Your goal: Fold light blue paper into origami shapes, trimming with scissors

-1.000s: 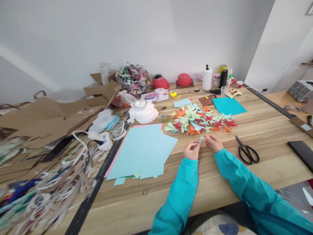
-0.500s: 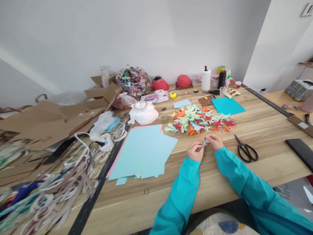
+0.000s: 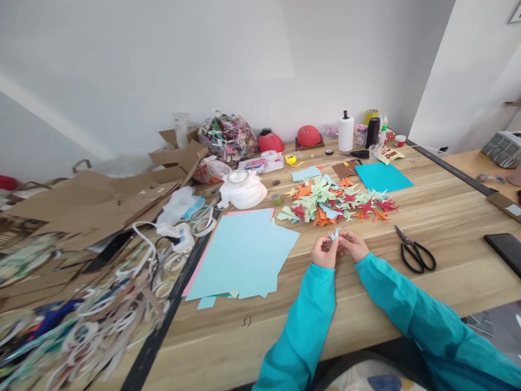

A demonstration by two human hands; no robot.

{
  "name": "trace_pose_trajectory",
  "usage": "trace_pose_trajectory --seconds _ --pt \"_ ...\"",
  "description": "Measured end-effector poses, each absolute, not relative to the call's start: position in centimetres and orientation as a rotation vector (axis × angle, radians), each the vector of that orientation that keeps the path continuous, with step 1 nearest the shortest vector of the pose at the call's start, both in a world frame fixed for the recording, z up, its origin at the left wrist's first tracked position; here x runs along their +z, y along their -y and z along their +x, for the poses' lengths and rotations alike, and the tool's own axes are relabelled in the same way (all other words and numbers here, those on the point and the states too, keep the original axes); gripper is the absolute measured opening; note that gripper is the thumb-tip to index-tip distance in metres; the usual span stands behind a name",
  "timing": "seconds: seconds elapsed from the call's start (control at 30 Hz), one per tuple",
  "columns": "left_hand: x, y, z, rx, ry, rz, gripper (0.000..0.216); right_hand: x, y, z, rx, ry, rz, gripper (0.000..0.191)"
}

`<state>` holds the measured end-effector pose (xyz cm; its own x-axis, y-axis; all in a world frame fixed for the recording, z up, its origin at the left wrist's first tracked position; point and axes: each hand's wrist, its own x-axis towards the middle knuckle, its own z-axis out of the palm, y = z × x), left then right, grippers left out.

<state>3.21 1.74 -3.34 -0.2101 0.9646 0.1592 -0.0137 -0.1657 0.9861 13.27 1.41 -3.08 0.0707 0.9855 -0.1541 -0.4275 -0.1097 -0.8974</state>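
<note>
My left hand [image 3: 323,253] and my right hand [image 3: 354,246] meet above the table in front of me. Between their fingertips is a small light blue origami figure [image 3: 334,234] with pointed tips sticking up. Both hands are closed in a pinch on it, and their fingers hide its lower part. Just beyond lies a heap of folded paper figures [image 3: 321,194] in green, orange, red and blue. Black-handled scissors [image 3: 415,254] rest on the wood, right of my right hand. To the left are overlapping light blue paper sheets [image 3: 244,252], with pink and green edges showing underneath.
A turquoise sheet [image 3: 385,177] lies behind the heap. Bottles and a white paper roll [image 3: 345,134] stand by the wall. A phone [image 3: 504,251] is at the right edge. Leftward are a white power strip [image 3: 183,239], tangled strips [image 3: 93,336] and flattened cardboard [image 3: 93,203].
My hands have come closer together, and the blue origami figure has turned so its points face upward. The whole view has shifted slightly; the things on the table lie as before.
</note>
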Motion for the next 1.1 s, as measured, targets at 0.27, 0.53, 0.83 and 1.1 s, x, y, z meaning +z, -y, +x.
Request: trace_pose_trajectory --seconds 0.27,0.53,0.83,1.1 --pt "-2.6 -1.0 3.5 1.459 -1.037 1.317 0.023 -2.9 -1.8 14.0 1.354 0.747 -0.999 0.039" --pt "-2.9 -1.3 3.1 1.411 -1.045 1.18 0.027 -1.8 -1.1 14.5 1.234 0.923 -0.983 0.025" --pt "-2.7 -1.9 2.3 1.407 -1.06 1.218 0.03 -1.6 -1.3 15.6 0.928 1.452 -0.973 0.019" --pt "-2.8 -2.6 1.7 1.3 -0.981 1.157 0.037 -2.2 -1.6 15.7 0.854 1.526 -0.994 0.016"
